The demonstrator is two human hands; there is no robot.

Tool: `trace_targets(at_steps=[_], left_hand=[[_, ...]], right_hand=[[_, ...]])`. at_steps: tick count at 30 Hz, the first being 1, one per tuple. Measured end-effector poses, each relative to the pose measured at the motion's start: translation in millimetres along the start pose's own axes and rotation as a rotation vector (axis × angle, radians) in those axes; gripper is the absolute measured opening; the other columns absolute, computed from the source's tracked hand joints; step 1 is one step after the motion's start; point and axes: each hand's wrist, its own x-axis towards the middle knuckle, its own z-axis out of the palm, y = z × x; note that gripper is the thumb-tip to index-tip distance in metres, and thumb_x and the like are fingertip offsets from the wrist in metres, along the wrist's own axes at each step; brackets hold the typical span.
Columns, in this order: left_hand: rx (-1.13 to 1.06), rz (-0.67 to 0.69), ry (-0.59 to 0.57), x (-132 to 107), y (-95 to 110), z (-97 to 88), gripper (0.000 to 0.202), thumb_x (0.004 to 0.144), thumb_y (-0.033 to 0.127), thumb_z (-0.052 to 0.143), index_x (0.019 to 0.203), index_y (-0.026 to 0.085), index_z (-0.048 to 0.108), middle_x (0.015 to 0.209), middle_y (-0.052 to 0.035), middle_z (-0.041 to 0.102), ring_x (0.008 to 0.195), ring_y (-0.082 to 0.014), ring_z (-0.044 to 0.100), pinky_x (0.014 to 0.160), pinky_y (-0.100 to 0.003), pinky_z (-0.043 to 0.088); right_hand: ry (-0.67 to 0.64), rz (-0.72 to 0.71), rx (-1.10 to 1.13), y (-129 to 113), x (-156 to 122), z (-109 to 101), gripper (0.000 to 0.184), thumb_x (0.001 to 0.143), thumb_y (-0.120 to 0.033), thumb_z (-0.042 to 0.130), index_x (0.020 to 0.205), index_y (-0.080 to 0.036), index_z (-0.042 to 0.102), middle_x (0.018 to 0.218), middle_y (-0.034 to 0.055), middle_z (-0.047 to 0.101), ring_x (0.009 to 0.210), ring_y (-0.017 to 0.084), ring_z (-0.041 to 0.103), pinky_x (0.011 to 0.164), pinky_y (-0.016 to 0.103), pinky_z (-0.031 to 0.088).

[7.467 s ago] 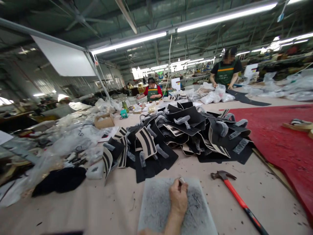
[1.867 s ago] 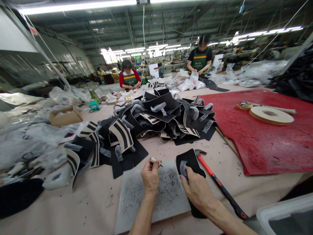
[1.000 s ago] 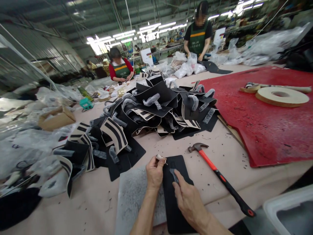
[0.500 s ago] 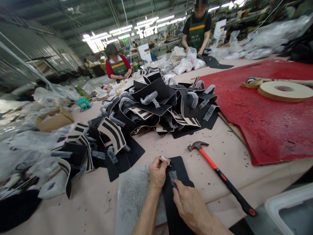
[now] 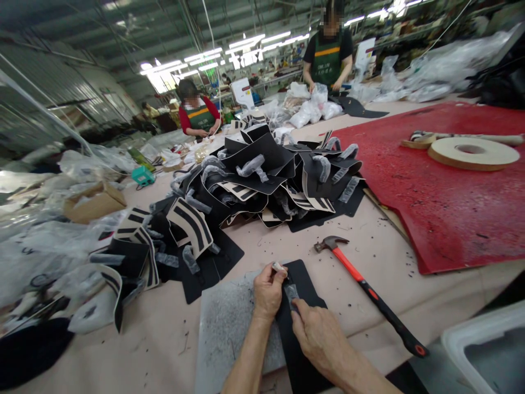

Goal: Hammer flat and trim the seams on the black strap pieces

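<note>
A black panel (image 5: 301,358) lies along the right side of a grey, scuffed slab (image 5: 223,323), partly under my hands. My left hand (image 5: 267,295) is closed in a pinch at the panel's far end. Something small and whitish (image 5: 279,268) shows at its fingertips; whether it is held or wrapped round a finger I cannot tell. Just nearer, my right hand (image 5: 322,339) has thumb and forefinger closed on a plastic-wrapped handle (image 5: 291,293) attached to the panel. To the right lies a claw hammer (image 5: 361,282) with a red and black grip.
Ahead is a heap of black panels (image 5: 262,175) with wrapped handles and striped pieces. A red sheet (image 5: 451,213) bears a tape roll (image 5: 471,152). A pale bin (image 5: 463,339) stands at lower right, plastic bags (image 5: 45,246) at left. Two people work across the table.
Both hands keep nearly the same place and grip on the panel and handle. The view has shifted slightly.
</note>
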Motion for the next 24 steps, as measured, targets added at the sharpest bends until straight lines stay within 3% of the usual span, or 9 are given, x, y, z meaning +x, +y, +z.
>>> trace_targets(at_steps=[4,7,11,14,16,19,21,24], left_hand=[[0.092,0.068,0.014,-3,0,2.7,0.014,0.086,0.029,0.062,0.09,0.019,0.07,0.082,-0.0033,0.075,0.074,-0.0171,0.069,0.069,-0.025,0.053],[0.206,0.184,0.018,-7,0,4.0,0.012,0.088,0.026,0.06,0.092,0.02,0.069,0.084,-0.003,0.074,0.074,-0.0169,0.069,0.072,-0.026,0.053],[0.288,0.348,0.011,-12,-2,5.5,0.013,0.088,0.02,0.058,0.096,0.021,0.069,0.09,-0.0043,0.074,0.08,-0.0178,0.069,0.079,-0.028,0.054],[0.29,0.389,-0.007,-12,-4,6.4,0.014,0.089,0.019,0.057,0.097,0.02,0.068,0.093,-0.0054,0.073,0.083,-0.0186,0.069,0.08,-0.029,0.054],[0.286,0.358,-0.01,-12,-4,6.5,0.013,0.089,0.02,0.057,0.096,0.02,0.067,0.091,-0.0054,0.073,0.082,-0.0191,0.068,0.08,-0.03,0.053],[0.26,0.313,-0.008,-11,-1,5.6,0.011,0.089,0.023,0.058,0.094,0.02,0.067,0.086,-0.0047,0.072,0.079,-0.0198,0.067,0.078,-0.031,0.052],[0.245,0.317,-0.019,-12,2,4.6,0.01,0.089,0.023,0.057,0.09,0.02,0.067,0.082,-0.0042,0.07,0.076,-0.0195,0.066,0.075,-0.03,0.051],[0.244,0.319,-0.04,-13,7,3.8,0.011,0.088,0.02,0.056,0.084,0.02,0.066,0.077,-0.0029,0.067,0.071,-0.0179,0.063,0.071,-0.028,0.049]], right_hand=[[0.033,0.003,0.131,1,-5,-4,0.036,0.099,-0.032,0.038,0.121,-0.016,0.061,0.085,0.0098,0.074,0.077,0.023,0.07,0.067,0.03,0.047],[0.107,-0.014,0.228,21,-6,-20,0.038,0.101,-0.038,0.034,0.123,-0.02,0.059,0.104,0.0092,0.071,0.092,0.021,0.068,0.078,0.031,0.049],[0.378,0.125,-0.041,88,-9,-39,0.038,0.096,-0.038,0.041,0.122,-0.015,0.056,0.118,0.016,0.061,0.105,0.027,0.06,0.089,0.038,0.046],[0.299,0.322,-0.187,140,-15,-42,0.029,0.085,-0.03,0.053,0.108,-0.013,0.058,0.101,0.0151,0.061,0.091,0.028,0.06,0.077,0.037,0.046],[0.183,0.4,-0.028,156,-19,-42,0.015,0.079,-0.024,0.053,0.09,-0.016,0.057,0.081,0.0089,0.059,0.075,0.023,0.058,0.067,0.033,0.043],[-0.007,0.45,0.446,147,-19,-48,0.004,0.075,-0.024,0.049,0.076,-0.02,0.05,0.065,0.0022,0.053,0.057,0.016,0.05,0.052,0.027,0.038],[-0.117,0.459,0.637,125,-17,-59,0.01,0.079,-0.03,0.043,0.074,-0.022,0.048,0.062,0.0002,0.051,0.048,0.014,0.044,0.044,0.025,0.035],[-0.024,0.442,0.708,87,-16,-81,0.028,0.09,-0.044,0.033,0.077,-0.023,0.046,0.058,-0.0037,0.046,0.04,0.012,0.036,0.04,0.025,0.032]])
